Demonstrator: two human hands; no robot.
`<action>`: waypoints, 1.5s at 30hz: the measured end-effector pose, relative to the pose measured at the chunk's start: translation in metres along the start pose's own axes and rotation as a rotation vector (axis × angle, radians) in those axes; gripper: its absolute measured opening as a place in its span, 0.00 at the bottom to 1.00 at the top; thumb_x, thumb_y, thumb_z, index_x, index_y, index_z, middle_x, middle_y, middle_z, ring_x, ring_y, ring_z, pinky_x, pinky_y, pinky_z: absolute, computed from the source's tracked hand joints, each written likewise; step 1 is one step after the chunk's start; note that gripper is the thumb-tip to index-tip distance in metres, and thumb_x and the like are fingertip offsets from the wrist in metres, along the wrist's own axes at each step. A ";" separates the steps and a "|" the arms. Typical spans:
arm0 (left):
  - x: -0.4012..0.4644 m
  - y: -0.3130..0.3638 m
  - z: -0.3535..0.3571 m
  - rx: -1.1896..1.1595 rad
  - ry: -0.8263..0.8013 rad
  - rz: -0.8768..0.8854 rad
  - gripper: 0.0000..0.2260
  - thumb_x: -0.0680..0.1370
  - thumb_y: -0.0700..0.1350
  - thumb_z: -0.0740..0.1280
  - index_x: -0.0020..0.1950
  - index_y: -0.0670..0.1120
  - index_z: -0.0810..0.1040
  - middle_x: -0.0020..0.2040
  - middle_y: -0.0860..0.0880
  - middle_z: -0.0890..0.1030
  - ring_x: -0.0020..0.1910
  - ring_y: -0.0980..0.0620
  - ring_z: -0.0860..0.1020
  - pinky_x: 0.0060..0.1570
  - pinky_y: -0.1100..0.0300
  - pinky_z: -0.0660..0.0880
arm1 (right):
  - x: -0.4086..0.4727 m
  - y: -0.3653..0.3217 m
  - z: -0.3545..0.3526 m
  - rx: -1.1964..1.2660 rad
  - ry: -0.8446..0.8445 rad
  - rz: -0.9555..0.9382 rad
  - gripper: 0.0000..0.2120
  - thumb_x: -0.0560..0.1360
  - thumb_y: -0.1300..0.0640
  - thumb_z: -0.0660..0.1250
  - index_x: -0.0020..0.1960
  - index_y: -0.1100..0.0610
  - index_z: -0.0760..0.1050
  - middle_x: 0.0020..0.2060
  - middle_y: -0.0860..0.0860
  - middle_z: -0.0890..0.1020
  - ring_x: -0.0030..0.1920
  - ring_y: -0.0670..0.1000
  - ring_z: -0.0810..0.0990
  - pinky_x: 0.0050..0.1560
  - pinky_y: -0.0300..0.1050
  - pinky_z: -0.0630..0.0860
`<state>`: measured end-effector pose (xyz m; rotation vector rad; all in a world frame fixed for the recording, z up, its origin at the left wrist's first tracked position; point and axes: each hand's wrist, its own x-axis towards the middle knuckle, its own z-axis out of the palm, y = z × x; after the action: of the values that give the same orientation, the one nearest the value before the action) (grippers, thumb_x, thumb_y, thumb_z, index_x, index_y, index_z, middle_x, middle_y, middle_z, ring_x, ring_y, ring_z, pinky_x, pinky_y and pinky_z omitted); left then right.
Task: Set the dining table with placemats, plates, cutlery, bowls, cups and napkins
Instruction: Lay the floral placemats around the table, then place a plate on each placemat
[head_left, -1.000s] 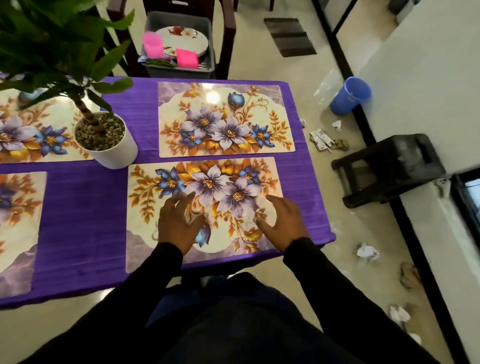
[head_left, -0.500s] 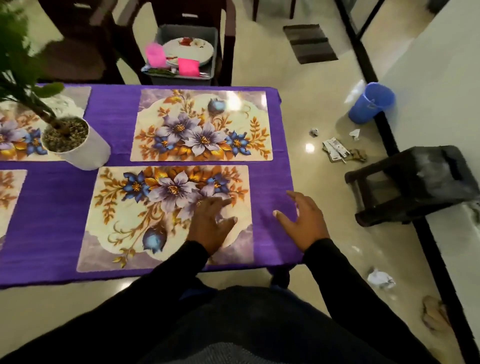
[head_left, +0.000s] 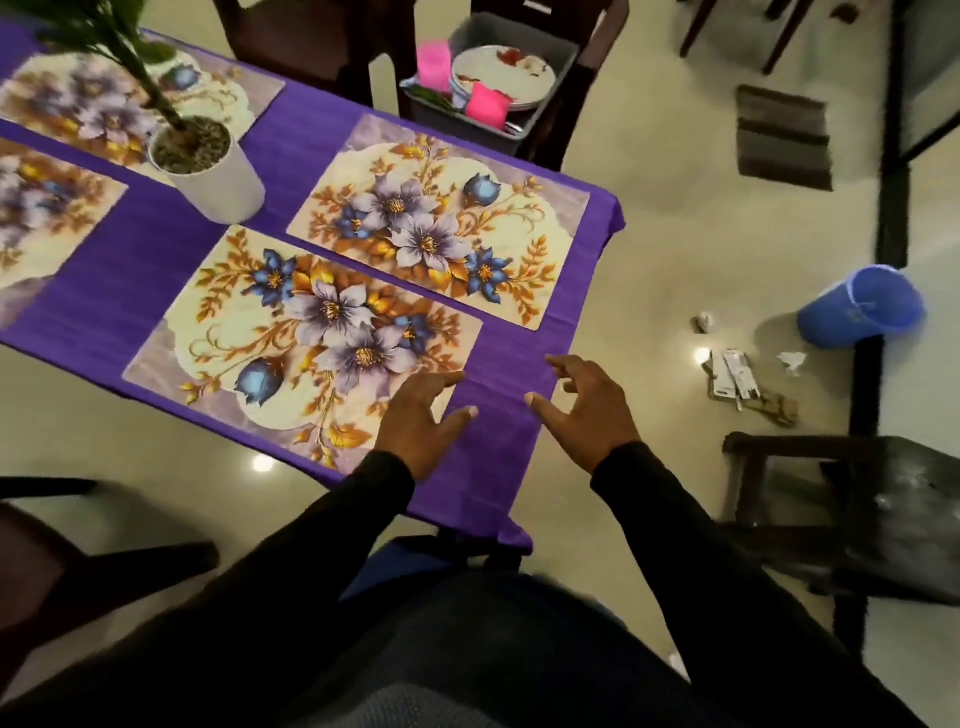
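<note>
The person wears long black sleeves that reach the wrists, with both hands bare past the cuffs, and dark clothes below the sleeves

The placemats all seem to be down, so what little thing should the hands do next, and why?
Probably reach for the plates in the grey bin on the chair past the table's far edge. Four placemats, the nearest among them, lie flat and bare on the purple cloth, and both the left hand and the right hand are open, holding nothing.
</note>
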<state>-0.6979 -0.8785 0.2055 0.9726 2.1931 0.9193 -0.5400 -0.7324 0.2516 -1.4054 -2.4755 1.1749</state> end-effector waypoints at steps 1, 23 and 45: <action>0.001 0.002 0.008 -0.009 -0.014 0.008 0.19 0.75 0.45 0.76 0.66 0.46 0.80 0.62 0.45 0.80 0.63 0.46 0.76 0.60 0.63 0.67 | 0.001 0.002 -0.005 -0.003 0.000 0.006 0.25 0.75 0.47 0.73 0.70 0.50 0.71 0.65 0.52 0.76 0.62 0.53 0.76 0.61 0.47 0.76; 0.111 0.186 0.185 -0.169 0.154 -0.171 0.22 0.76 0.51 0.74 0.70 0.53 0.76 0.62 0.54 0.73 0.59 0.54 0.75 0.62 0.53 0.75 | 0.144 0.156 -0.210 -0.095 -0.221 -0.245 0.24 0.74 0.48 0.73 0.68 0.53 0.75 0.60 0.51 0.78 0.58 0.49 0.78 0.57 0.38 0.69; 0.438 0.282 0.187 -0.453 0.232 -0.261 0.21 0.76 0.47 0.75 0.68 0.53 0.76 0.63 0.50 0.78 0.60 0.52 0.77 0.55 0.61 0.74 | 0.464 0.106 -0.344 -0.179 -0.412 -0.302 0.23 0.76 0.46 0.70 0.69 0.49 0.72 0.64 0.50 0.75 0.59 0.50 0.77 0.59 0.43 0.75</action>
<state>-0.7043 -0.3256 0.2155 0.3734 2.0887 1.3721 -0.5984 -0.1493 0.2890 -0.8318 -2.9989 1.3074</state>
